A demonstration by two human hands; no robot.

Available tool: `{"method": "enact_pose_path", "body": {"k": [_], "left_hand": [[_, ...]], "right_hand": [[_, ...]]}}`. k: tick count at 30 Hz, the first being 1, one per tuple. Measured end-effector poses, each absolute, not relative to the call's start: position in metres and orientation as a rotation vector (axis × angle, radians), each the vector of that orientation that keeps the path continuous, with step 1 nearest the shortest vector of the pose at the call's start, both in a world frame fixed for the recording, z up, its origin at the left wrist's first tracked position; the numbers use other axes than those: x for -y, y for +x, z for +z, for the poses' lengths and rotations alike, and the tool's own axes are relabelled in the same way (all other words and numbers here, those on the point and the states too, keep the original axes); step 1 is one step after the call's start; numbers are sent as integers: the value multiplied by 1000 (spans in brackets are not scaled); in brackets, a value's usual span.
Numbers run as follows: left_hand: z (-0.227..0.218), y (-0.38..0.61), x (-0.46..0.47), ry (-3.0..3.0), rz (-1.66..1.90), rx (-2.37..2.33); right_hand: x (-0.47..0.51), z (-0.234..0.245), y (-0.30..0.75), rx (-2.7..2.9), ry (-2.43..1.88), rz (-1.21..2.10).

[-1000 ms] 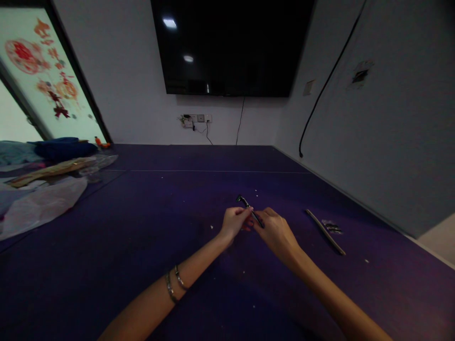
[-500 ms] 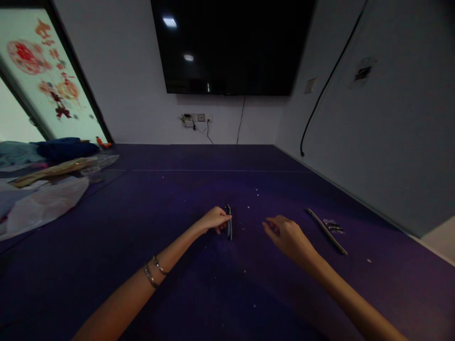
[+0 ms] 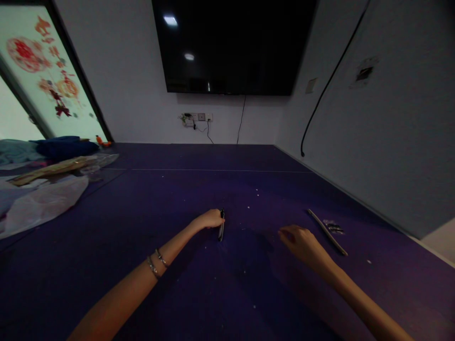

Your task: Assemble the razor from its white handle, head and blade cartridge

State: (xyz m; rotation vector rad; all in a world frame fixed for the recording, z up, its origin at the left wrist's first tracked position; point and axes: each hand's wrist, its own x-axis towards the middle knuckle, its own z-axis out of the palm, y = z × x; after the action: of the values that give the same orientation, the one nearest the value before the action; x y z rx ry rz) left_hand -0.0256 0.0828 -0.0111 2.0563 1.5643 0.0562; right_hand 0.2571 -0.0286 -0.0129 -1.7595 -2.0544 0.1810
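My left hand (image 3: 210, 219) is closed round a small dark tool (image 3: 222, 226) that hangs down to the purple surface (image 3: 149, 222). Two thin bracelets (image 3: 156, 263) sit on that wrist. My right hand (image 3: 303, 243) hovers to the right with its fingers loosely curled and nothing in them. It is a short way left of a long thin metal strip (image 3: 327, 232) lying on the surface. Beside the strip lies a small pile of dark metal bits (image 3: 334, 227).
Crumpled clear plastic (image 3: 39, 203), a brown flat piece (image 3: 53, 169) and blue cloth (image 3: 64, 147) lie at the far left. A black screen (image 3: 234, 47) hangs on the far wall above a socket (image 3: 197, 117). A grey wall (image 3: 384, 142) bounds the right side. White specks dot the surface.
Both hands held the dark tool together a second ago. My right hand let go and moved right toward the metal strip. My left hand carried the tool left and set its tip down.
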Motion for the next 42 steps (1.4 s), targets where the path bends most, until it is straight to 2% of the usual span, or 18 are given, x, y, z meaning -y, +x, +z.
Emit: {"method": "enact_pose_path", "body": {"k": [12, 18, 24, 32, 37, 42], "left_hand": [[-11, -25, -71, 2275, 100, -1571], [-22, -27, -65, 2288, 175, -1601], [-25, -25, -65, 2282, 199, -1641], [-25, -12, -63, 2282, 212, -1683], [-25, -8, -63, 2269, 205, -1715], [-24, -7, -62, 2271, 214, -1720]], "right_hand": [[24, -23, 299, 1996, -1898, 185], [16, -20, 363, 1900, -2247, -42], [3, -34, 410, 1859, -2469, 54], [-7, -49, 427, 2005, -2332, 240], [-5, -46, 412, 2031, -2278, 150], [1, -37, 341, 2020, -2210, 68]]}}
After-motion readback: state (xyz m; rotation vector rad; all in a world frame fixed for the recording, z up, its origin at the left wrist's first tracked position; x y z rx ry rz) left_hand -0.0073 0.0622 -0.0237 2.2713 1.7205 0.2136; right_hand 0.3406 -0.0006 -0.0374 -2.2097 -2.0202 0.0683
